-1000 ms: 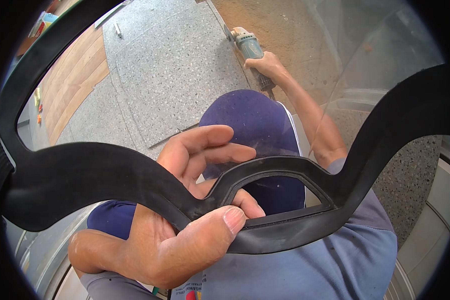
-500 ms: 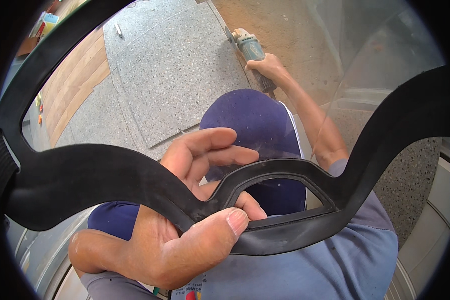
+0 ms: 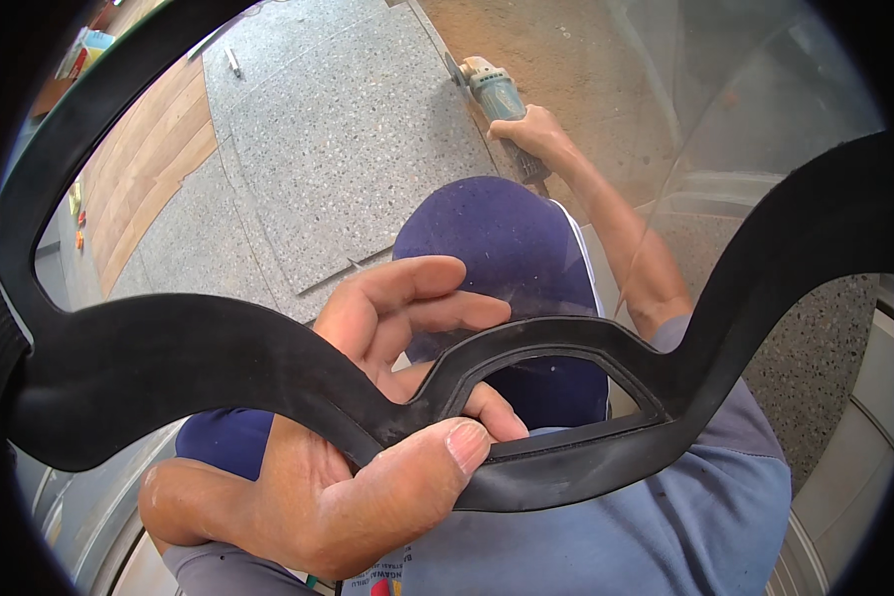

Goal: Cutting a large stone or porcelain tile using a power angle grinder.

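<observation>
Close in front of the camera is a pair of safety goggles with a black frame and a clear lens. My left hand pinches the nose part, thumb on the near side and fingers behind it. Farther off, my right hand is wrapped round the body of a teal angle grinder. The grinder's disc is at the right edge of a grey speckled sheet; whether it touches the edge I cannot tell.
Wood-patterned planks lie left of the sheet, with a small pale tool on the sheet's far left. Brown dusty ground stretches beyond the grinder. My dark blue trouser knee is beneath the goggles.
The left side of the goggles has tipped slightly down and left, and my left hand has shifted a little with it. The right hand and grinder look unmoved.
</observation>
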Action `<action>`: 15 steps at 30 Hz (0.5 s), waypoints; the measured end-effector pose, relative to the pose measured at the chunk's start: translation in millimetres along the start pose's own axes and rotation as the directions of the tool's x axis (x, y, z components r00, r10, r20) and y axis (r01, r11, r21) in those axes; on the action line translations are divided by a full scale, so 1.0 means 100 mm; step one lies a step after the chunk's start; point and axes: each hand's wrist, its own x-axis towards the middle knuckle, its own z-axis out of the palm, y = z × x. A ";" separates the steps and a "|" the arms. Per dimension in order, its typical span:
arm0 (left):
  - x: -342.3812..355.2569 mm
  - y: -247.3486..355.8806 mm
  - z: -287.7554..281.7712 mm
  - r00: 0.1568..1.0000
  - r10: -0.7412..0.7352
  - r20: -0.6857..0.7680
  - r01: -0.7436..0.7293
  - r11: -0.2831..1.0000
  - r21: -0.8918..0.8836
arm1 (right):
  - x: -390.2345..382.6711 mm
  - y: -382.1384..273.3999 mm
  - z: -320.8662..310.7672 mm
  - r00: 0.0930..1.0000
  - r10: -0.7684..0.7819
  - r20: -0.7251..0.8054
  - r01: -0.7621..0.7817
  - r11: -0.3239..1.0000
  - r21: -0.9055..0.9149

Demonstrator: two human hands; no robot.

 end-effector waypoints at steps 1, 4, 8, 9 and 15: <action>0.00 0.00 0.01 1.000 0.000 -0.012 0.000 1.000 -0.005 | -0.01 0.01 0.00 1.000 -0.005 -0.006 0.005 1.000 -0.005; -0.01 0.01 0.02 1.000 -0.005 -0.027 0.005 1.000 -0.007 | -0.02 0.03 0.00 1.000 0.001 -0.001 -0.001 1.000 -0.001; -0.02 0.02 0.06 0.998 -0.013 -0.062 0.014 1.000 0.012 | -0.04 0.07 0.00 1.000 0.013 0.018 -0.013 1.000 0.000; -0.03 0.02 0.08 0.999 -0.004 -0.040 0.004 1.000 0.001 | -0.05 0.07 0.01 1.000 0.005 0.014 -0.005 1.000 0.009; -0.07 0.00 0.18 0.991 0.128 -0.036 -0.124 0.988 0.094 | -0.06 0.10 0.03 0.999 0.042 -0.013 -0.042 0.999 -0.013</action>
